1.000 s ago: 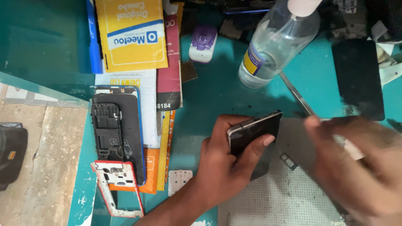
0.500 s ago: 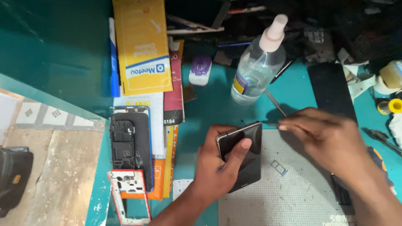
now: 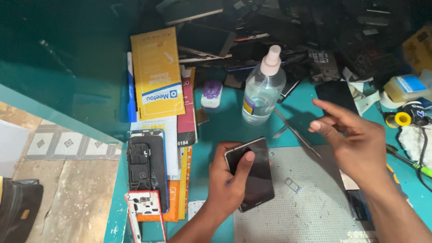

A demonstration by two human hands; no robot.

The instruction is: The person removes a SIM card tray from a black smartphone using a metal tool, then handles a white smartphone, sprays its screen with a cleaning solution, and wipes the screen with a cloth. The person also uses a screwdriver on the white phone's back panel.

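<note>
Phone (image 3: 256,180) lower left hidden under left hand (image 3: 227,184), black bag (image 3: 18,209) left of it cut by edge, right hand (image 3: 355,144) blurred.

glossy glass phone (image 3: 254,177); clear plastic spray bottle (image 3: 262,92); matt perforated mat (image 3: 310,202).

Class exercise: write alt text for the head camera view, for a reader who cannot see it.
A left hand holds a dark phone over a grey mat on a teal bench, while the right hand hovers open beside tweezers and a clear spray bottle.
</note>
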